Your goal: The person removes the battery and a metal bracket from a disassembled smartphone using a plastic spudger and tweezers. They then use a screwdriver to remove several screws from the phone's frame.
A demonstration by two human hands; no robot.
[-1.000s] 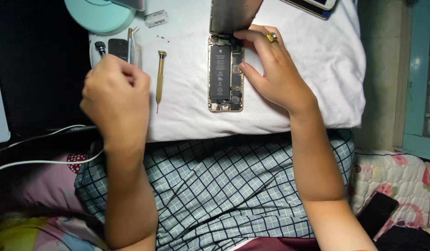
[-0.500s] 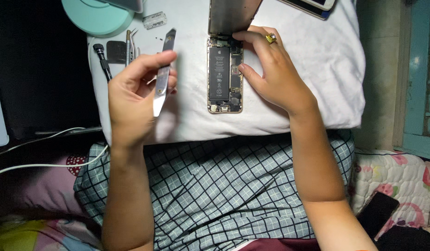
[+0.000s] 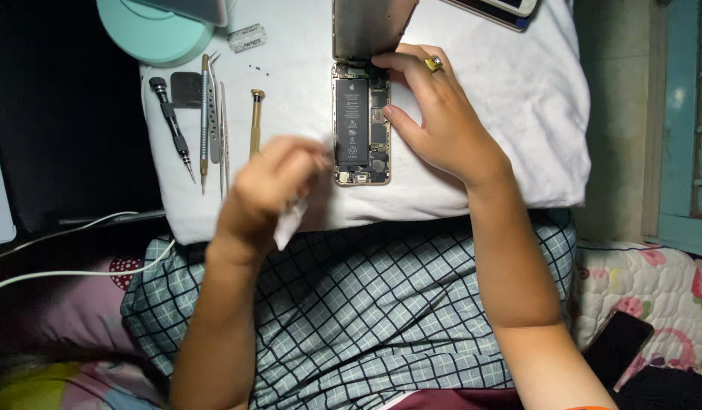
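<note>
White pillow (image 3: 510, 99); gold-edged phone (image 3: 361, 125), black battery (image 3: 352, 121); mint lamp base (image 3: 150, 30) at top-left corner; blue-grey checked cloth (image 3: 366, 304); gold ring (image 3: 434, 63).

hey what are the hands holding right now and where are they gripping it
The left hand pinches a thin, blurred pale tool near its upper end. The right hand rests on the opened phone at its right edge, steadying rather than gripping it.

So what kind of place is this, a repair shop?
More likely a home: the opened gold smartphone lies on a white pillow over the person's lap, with small screwdrivers alongside and floral bedding nearby.
</note>
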